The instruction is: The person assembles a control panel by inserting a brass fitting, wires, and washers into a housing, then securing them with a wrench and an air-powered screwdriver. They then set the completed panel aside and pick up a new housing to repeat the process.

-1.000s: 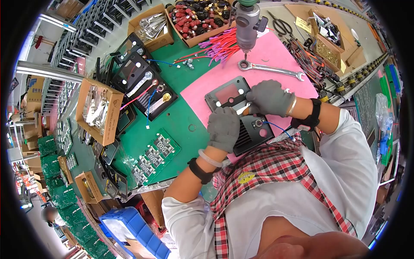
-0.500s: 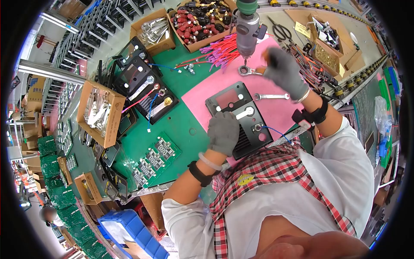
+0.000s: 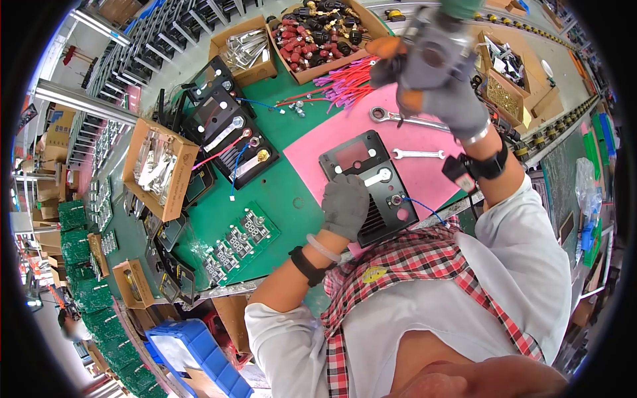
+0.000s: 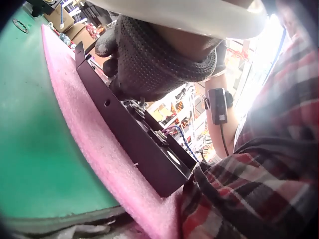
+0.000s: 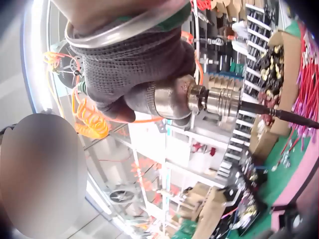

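Note:
The right hand (image 3: 454,109) in a grey glove grips a hanging power screwdriver (image 3: 434,56); the right wrist view shows fingers wrapped round its metal body (image 5: 169,98), with a long dark bit out front. The left hand (image 3: 346,204), gloved too, rests at the left edge of a black metal housing (image 3: 358,149) lying on a pink foam sheet (image 3: 302,151). In the left wrist view that hand (image 4: 144,62) lies over the housing (image 4: 124,124); its fingertips are partly hidden. A silver terminal piece (image 3: 379,176) and a blue wire (image 3: 424,207) sit on the housing.
A small wrench (image 3: 418,154) and a ratchet wrench (image 3: 415,120) lie on the foam. Assembled housings (image 3: 229,132), green circuit boards (image 3: 240,242) and a carton of metal parts (image 3: 159,169) stand left. Behind are red wires (image 3: 348,83) and a carton of knobs (image 3: 318,40).
The right hand has left the housing, moved up and away, and taken hold of the screwdriver, which has shifted right. The small wrench now lies on the foam. The left hand has stayed on the housing.

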### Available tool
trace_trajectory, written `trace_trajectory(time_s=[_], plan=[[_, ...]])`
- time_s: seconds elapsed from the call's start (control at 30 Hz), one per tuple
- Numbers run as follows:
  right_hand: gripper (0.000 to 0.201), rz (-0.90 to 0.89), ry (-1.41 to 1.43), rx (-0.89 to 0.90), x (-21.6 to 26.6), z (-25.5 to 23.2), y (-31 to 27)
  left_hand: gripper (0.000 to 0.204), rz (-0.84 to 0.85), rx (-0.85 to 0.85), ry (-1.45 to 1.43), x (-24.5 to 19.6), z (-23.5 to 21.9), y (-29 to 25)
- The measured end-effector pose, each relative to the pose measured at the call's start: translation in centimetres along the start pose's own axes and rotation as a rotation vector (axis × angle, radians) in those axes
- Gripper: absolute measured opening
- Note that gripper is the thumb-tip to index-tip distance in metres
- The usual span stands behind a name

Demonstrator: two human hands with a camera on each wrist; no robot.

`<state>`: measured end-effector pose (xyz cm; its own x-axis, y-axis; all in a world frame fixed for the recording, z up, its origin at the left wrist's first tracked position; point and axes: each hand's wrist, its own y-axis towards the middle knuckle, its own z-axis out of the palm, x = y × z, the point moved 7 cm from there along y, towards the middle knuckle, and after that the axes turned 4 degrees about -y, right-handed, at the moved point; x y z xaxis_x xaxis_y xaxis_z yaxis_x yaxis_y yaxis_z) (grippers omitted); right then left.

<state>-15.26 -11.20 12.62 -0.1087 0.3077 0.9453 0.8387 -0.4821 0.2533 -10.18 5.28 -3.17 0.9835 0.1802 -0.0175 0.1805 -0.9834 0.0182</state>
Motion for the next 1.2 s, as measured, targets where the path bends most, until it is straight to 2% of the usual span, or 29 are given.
trace_trajectory(time_s=[0.07, 0.1, 0.17, 0.23, 0.37, 0.43, 0.5, 0.57, 0.67, 0.83, 0.93, 1.0, 1.03, 1.13, 1.2], plan=[[0.046, -0.056, 0.183, -0.009, 1.2, 1.2, -2.1, 0.017, 0.007, 0.016, 0.015, -0.1, 0.1, 0.1], [0.049, -0.018, 0.342, 0.032, 1.6, 2.5, -3.0, 0.017, 0.029, 0.013, 0.034, -0.2, -0.4, 0.2], [0.053, 0.038, 0.447, 0.078, 2.1, 4.2, -3.9, 0.017, 0.044, 0.004, 0.032, -0.4, -1.3, 0.1], [0.053, 0.072, 0.336, 0.084, 2.4, 5.0, -4.3, 0.016, 0.031, -0.011, -0.009, -0.3, -2.0, -0.1], [0.053, 0.111, 0.367, 0.11, 1.1, 5.9, -5.0, 0.014, 0.073, -0.028, 0.015, -0.5, -1.8, 0.1], [0.053, -0.026, 0.318, 0.067, 1.7, 5.8, -4.9, 0.012, 0.064, -0.039, 0.01, -0.4, -1.4, 0.1], [0.053, -0.063, 0.337, 0.053, 1.3, 5.8, -5.1, 0.011, 0.078, -0.046, 0.018, -0.5, -1.4, 0.0], [0.054, -0.004, 0.422, 0.065, 0.3, 5.9, -5.5, 0.01, 0.088, -0.065, 0.013, -0.5, -1.4, 0.0], [0.054, 0.05, 0.351, 0.036, -0.1, 6.1, -5.4, 0.008, 0.081, -0.1, -0.011, -0.4, -1.0, 0.1], [0.052, 0.018, 0.382, 0.086, -0.3, 6.1, -5.6, 0.01, 0.001, -0.093, -0.052, 0.0, -0.3, 0.2], [0.05, 0.0, 0.334, 0.121, -0.3, 6.4, -5.4, 0.011, 0.11, -0.085, -0.001, -0.6, -1.2, 0.2], [0.049, -0.008, 0.264, 0.164, -0.3, 6.5, -5.1, 0.011, 0.098, -0.079, -0.03, -0.5, -1.2, 0.2], [0.048, 0.059, 0.318, 0.154, -0.4, 6.5, -5.0, 0.011, 0.092, -0.076, -0.044, -0.4, -1.2, 0.2], [0.048, 0.097, 0.357, 0.11, -0.6, 6.1, -5.0, 0.01, 0.068, -0.046, -0.011, -0.4, -0.9, 0.1], [0.046, 0.058, 0.329, 0.154, -0.5, 6.1, -5.3, 0.01, 0.076, -0.044, 0.0, -0.5, -1.3, 0.1]])
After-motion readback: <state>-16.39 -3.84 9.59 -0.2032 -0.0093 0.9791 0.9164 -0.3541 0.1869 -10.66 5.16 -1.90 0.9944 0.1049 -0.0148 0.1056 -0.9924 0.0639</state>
